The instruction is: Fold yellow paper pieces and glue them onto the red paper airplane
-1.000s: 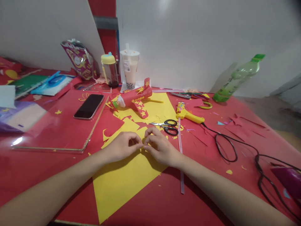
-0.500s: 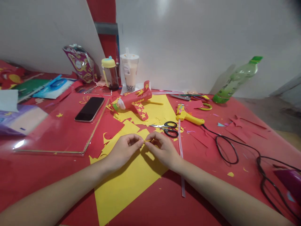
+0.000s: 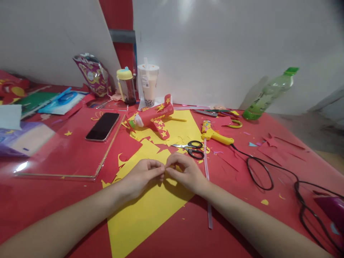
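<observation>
My left hand [image 3: 143, 177] and my right hand [image 3: 185, 172] meet fingertip to fingertip above a yellow paper sheet [image 3: 142, 218]. Both are closed in a pinch on a small yellow paper piece, now almost wholly hidden by the fingers. Just beyond my right hand lie black-handled scissors [image 3: 192, 147], blades partly apart and pointing left. Behind them rests a red paper rocket-like model [image 3: 154, 116] with yellow stars, on more yellow paper [image 3: 182, 127]. Yellow offcuts [image 3: 122, 161] are strewn beside my left hand.
A yellow glue gun [image 3: 217, 136] with a black cable [image 3: 258, 157] and a clear glue stick [image 3: 207, 179] lies to the right. A phone [image 3: 103, 126] rests on a clear-covered pack [image 3: 67, 157]. A bubble tea cup [image 3: 149, 86], tumbler [image 3: 126, 86] and green bottle [image 3: 268, 95] stand behind.
My fingertips have turned slightly and closed in, so the yellow bit seen between them before is now hidden. The view has tilted up slightly; nothing on the table has moved.
</observation>
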Available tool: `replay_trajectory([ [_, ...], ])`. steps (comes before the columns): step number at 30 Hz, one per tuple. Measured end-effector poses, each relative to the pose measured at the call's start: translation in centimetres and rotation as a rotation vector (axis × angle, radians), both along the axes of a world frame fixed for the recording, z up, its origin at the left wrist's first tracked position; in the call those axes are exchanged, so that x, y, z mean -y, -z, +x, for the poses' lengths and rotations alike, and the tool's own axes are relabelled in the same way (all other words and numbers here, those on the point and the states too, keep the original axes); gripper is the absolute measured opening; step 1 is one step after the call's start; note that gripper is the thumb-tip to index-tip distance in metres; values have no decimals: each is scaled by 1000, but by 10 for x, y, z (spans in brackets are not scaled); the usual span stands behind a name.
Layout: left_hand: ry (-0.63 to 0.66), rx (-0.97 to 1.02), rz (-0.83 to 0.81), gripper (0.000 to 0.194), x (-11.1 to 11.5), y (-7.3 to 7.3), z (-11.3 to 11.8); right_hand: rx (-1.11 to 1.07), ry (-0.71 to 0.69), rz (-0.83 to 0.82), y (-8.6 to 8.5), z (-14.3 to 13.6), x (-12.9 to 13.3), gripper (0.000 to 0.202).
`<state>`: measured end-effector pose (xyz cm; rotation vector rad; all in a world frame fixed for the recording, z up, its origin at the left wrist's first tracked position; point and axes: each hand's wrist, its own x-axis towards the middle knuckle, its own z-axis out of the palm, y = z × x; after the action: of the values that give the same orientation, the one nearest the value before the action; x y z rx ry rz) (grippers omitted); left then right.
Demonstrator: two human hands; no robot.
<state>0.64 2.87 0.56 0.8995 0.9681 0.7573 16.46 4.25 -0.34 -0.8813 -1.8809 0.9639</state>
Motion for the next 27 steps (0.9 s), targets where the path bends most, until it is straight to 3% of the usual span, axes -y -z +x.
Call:
replay_trajectory([
  [5,71,171,-217,20,-2,2,-5,77,-96,323,-1,8,-5,4],
  [11,81,194,-246,18,-4,3,-7,120,-143,386,-3,13,-8,12],
  [15,48,85,-147,21,-2,0,-4,61,-50,267,-1,9,-5,7],
  [18,24,-72,20,21,-2,-4,-3,34,12,138,-1,5,-4,5],
  [22,30,-392,341,17,-3,-10,-4,-85,-3,-254,-1,2,-4,13],
  [25,47,-481,430,14,-3,-12,-4,-193,-42,-537,-1,0,-4,17],
  [27,57,-505,459,13,-3,-11,-4,-214,-56,-643,-2,-1,-3,20],
])
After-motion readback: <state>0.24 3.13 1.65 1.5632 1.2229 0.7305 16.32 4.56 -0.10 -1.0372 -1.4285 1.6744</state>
